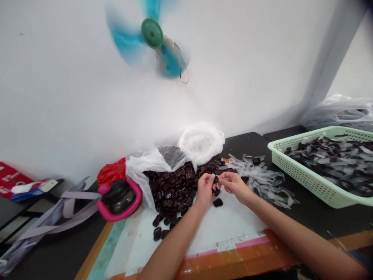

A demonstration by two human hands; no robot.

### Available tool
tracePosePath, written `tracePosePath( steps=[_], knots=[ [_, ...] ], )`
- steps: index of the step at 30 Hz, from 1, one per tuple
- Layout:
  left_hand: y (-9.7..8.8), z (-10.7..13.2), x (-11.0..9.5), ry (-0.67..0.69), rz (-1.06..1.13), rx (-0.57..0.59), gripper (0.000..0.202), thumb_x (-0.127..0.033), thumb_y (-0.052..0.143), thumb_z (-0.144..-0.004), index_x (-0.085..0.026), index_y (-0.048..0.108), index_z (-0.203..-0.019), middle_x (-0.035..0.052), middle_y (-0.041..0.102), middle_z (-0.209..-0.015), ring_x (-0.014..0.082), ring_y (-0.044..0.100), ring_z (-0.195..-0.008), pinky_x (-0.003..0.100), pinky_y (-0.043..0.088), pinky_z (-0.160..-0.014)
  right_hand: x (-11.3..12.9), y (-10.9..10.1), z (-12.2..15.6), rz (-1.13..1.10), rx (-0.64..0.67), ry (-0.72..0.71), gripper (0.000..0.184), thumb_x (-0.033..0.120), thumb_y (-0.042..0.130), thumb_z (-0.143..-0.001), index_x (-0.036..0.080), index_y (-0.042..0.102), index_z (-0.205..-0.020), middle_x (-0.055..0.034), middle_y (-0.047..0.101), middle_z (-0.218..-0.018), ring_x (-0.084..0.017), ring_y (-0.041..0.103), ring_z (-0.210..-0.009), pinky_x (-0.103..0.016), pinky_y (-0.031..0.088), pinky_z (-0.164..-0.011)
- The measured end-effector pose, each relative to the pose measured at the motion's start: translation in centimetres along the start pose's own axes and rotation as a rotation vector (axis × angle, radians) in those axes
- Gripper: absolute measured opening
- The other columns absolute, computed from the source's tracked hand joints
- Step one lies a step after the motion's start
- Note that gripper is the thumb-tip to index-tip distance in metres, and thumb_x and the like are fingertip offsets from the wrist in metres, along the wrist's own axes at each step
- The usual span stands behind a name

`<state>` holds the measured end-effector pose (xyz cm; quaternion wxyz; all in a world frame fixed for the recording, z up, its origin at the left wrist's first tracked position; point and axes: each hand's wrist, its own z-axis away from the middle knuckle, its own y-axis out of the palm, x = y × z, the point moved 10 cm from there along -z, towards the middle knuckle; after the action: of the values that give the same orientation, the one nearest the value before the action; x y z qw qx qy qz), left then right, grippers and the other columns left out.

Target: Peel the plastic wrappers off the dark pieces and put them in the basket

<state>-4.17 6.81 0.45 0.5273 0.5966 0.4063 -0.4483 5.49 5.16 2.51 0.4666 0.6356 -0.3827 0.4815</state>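
Holding a small dark piece [216, 179] up between both hands, the person works just above a white sheet [233, 219] on the tabletop [246, 146]. The fingers of the left hand [205, 189] are pinched together on the piece; those of the right hand [235, 187] are drawn in at its other side, though it is too small to tell whether they grip it too. Meeting from two sides like this probably steadies so small a thing and lets it be turned with fine control.

A heap of dark pieces [171, 190] spills from the mouth of a white plastic bag [140, 165], beside the left forearm, likely so that single ones come easily to hand. One loose piece [218, 202] lies on the sheet below the hands, where the pale ground makes it stand out. Beyond the right hand, translucent strips [262, 179] lie bunched within easy reach. Farther right, a pale green basket [303, 181] holds dark and translucent items together, its raised walls presumably there to contain them.
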Motion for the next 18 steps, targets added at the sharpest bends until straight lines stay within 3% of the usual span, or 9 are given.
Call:
tracePosePath(
  steps=[4, 12, 18],
  knots=[
    [-0.5, -0.1, -0.2, 0.016, -0.011, -0.047, 0.039, -0.050, 0.064, -0.073, -0.017, 0.045, -0.069, -0.0071, 0.041, -0.047, 0.0054, 0.037, -0.041, 0.016, 0.025, -0.038, 0.2, -0.1, 0.0, -0.002, -0.012, -0.011, 0.025, 0.037, 0.066, -0.074, 0.014, 0.056, -0.075, -0.0044, 0.064, -0.064, -0.003, 0.029, -0.040, -0.021, 0.014, -0.040],
    [-0.2, 0.2, 0.7, -0.047, 0.054, -0.014, 0.042, -0.053, 0.063, -0.072, -0.018, 0.041, -0.066, -0.0070, 0.039, -0.048, 0.0049, 0.031, -0.038, 0.017, 0.018, -0.036, 0.4, -0.5, 0.0, -0.006, -0.037, 0.004, 0.022, 0.031, 0.068, -0.070, 0.014, 0.056, -0.073, -0.0040, 0.064, -0.058, -0.003, 0.030, -0.038, -0.020, 0.014, -0.040],
    [-0.1, 0.1, -0.8, 0.065, -0.045, -0.014, 0.038, -0.050, 0.064, -0.073, -0.017, 0.045, -0.068, -0.0060, 0.044, -0.047, 0.0058, 0.037, -0.041, 0.017, 0.025, -0.040, 0.4, -0.3, -0.1, -0.033, -0.005, -0.017, 0.025, 0.035, 0.068, -0.073, 0.014, 0.054, -0.077, -0.0043, 0.064, -0.061, -0.003, 0.032, -0.038, -0.020, 0.015, -0.040]
  ],
)
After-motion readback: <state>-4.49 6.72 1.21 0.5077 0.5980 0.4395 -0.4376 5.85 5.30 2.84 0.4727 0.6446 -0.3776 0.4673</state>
